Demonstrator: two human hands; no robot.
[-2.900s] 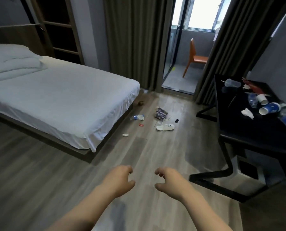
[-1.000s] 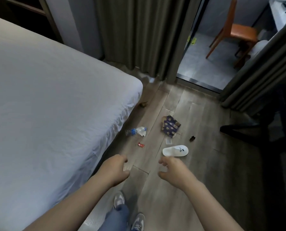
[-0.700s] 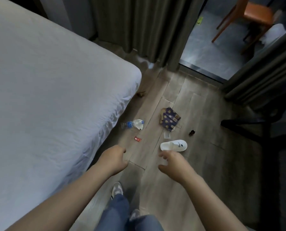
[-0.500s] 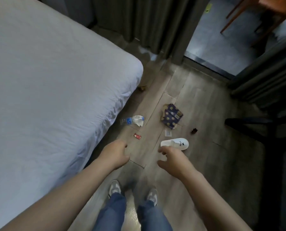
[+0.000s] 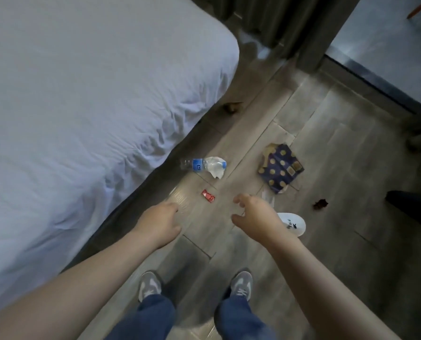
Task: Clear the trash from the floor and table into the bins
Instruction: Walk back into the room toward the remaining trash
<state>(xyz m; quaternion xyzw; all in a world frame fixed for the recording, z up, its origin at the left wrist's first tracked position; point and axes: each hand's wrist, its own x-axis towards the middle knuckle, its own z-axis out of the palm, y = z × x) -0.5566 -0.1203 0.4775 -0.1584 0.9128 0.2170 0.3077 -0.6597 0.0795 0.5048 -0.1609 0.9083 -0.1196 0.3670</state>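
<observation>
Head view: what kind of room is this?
Probably a bedroom, maybe a hotel room: a white-sheeted bed, floor-length curtains, and a wood-look floor littered with trash like a plastic bottle.

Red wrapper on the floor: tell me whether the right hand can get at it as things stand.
Probably yes. The red wrapper lies alone on bare floor, just ahead and left of the right hand, which holds nothing. Nothing lies between them, though the person likely must bend lower.
</observation>
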